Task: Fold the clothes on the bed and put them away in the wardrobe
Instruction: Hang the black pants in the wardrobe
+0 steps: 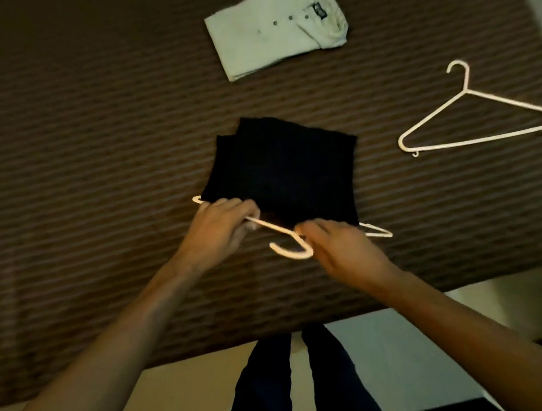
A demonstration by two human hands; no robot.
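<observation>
A folded black garment lies on the brown striped bed, draped over a white plastic hanger whose hook points toward me. My left hand grips the hanger's left arm at the garment's near edge. My right hand holds the hanger near its neck, just right of the hook. A folded pale green button shirt lies farther back on the bed.
A second white hanger lies bare on the bed at the right. The bed's near edge runs across the lower frame, with pale floor and my dark-trousered legs below it.
</observation>
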